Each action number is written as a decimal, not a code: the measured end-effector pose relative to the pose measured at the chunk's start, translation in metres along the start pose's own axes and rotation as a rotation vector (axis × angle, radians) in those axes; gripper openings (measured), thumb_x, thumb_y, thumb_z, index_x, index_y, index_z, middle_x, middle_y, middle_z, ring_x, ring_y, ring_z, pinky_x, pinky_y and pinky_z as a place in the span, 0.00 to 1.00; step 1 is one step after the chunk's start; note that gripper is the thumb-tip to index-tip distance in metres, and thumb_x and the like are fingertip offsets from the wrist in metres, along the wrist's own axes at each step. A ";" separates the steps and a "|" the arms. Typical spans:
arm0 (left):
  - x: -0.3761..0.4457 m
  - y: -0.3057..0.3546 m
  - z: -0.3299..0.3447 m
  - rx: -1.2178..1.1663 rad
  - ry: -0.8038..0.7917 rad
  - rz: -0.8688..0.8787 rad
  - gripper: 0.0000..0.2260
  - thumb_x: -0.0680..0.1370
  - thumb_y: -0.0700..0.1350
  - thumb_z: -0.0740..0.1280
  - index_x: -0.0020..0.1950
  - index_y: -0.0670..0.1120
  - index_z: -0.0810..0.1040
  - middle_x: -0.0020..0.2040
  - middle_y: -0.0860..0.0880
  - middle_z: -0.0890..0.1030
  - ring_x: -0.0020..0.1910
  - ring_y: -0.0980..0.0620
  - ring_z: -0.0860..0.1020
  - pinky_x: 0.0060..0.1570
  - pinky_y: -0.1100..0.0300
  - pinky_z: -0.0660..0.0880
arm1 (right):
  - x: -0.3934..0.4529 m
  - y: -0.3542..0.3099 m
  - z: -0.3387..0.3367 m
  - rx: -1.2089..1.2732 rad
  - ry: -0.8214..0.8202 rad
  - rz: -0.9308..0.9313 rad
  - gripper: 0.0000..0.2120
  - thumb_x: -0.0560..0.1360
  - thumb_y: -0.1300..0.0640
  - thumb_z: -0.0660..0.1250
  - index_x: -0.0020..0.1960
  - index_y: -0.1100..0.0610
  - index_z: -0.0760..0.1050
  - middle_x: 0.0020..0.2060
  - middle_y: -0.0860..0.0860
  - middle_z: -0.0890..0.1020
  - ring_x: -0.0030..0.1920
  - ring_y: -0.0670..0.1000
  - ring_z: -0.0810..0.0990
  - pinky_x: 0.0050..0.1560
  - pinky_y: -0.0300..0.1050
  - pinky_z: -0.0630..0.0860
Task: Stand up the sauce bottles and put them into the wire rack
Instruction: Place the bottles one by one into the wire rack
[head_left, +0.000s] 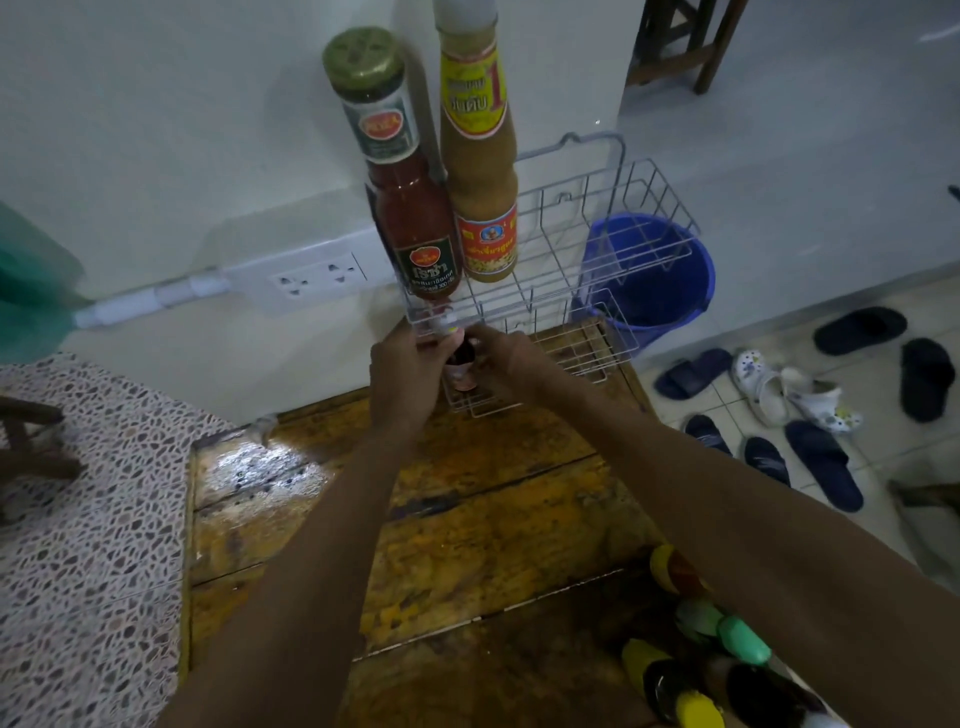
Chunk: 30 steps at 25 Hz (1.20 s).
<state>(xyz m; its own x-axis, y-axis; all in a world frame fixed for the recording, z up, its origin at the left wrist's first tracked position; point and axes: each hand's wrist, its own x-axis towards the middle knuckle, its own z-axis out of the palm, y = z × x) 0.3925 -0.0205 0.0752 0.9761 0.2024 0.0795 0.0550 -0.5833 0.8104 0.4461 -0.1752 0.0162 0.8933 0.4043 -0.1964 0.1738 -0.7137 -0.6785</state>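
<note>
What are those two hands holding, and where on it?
A small dark bottle; left hand and right hand grip its neck and shoulders.

Both your arms reach forward, forearms bare and converging. Your left hand (402, 371) is curled, knuckles up, fingers closed round something small. Your right hand (511, 358) meets it from the other side, fingers bent inward, the two hands nearly touching.

Both my hands meet on a small dark bottle (461, 364) in the lower tier of the wire rack (582, 291), left hand (402, 371) at nine o'clock of it, right hand (506, 358) at three; the red sauce bottle (415, 218) and tan sauce bottle (480, 171) stand upright in the tier above, at twelve
</note>
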 end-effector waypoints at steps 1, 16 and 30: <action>0.006 0.000 0.001 -0.010 0.002 -0.010 0.15 0.79 0.50 0.75 0.63 0.45 0.84 0.57 0.49 0.87 0.54 0.55 0.84 0.52 0.66 0.81 | 0.004 0.002 -0.003 0.019 -0.011 -0.007 0.28 0.76 0.59 0.72 0.74 0.53 0.68 0.60 0.60 0.83 0.54 0.60 0.84 0.46 0.49 0.82; 0.013 -0.004 0.006 -0.012 0.114 -0.032 0.19 0.74 0.50 0.79 0.62 0.44 0.85 0.57 0.46 0.87 0.56 0.49 0.86 0.56 0.53 0.83 | 0.018 0.016 0.022 -0.017 0.137 -0.012 0.25 0.80 0.58 0.68 0.75 0.57 0.65 0.56 0.64 0.83 0.50 0.63 0.85 0.45 0.59 0.84; -0.131 0.047 0.024 0.021 -0.642 -0.001 0.17 0.76 0.53 0.77 0.62 0.50 0.80 0.57 0.53 0.83 0.57 0.55 0.81 0.58 0.56 0.79 | -0.205 0.032 -0.147 -0.118 0.079 -0.151 0.13 0.78 0.59 0.71 0.61 0.51 0.78 0.52 0.47 0.84 0.48 0.43 0.83 0.49 0.39 0.81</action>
<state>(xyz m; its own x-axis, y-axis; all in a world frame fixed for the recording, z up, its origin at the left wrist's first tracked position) 0.2722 -0.0938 0.0892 0.9071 -0.3046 -0.2904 0.0540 -0.6001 0.7981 0.3300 -0.3650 0.1389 0.8824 0.4687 -0.0398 0.3510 -0.7124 -0.6076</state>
